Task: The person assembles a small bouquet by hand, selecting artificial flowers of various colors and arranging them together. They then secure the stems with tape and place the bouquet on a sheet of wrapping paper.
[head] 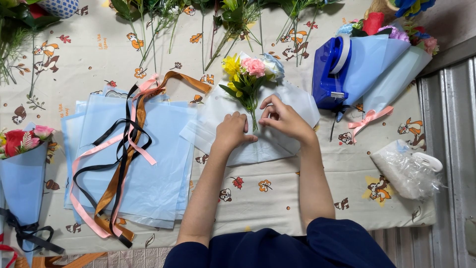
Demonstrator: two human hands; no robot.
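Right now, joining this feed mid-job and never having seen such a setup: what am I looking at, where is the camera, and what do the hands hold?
One picture, from a camera on a person's head, looking down; no machine. The left hand presses a translucent wrapping sheet flat. The right hand pinches the sheet beside the stems of a small flower bunch lying on it. On the patterned tablecloth: a stack of pale blue sheets with ribbons to the left, a blue tape dispenser and finished bouquets to the right.

I see thin, matt, translucent wrapping sheets (148,164) at left, satin-glossy ribbons (121,164) over them, a glossy blue plastic tape dispenser (328,74) far right, and a printed cloth table cover (277,198).
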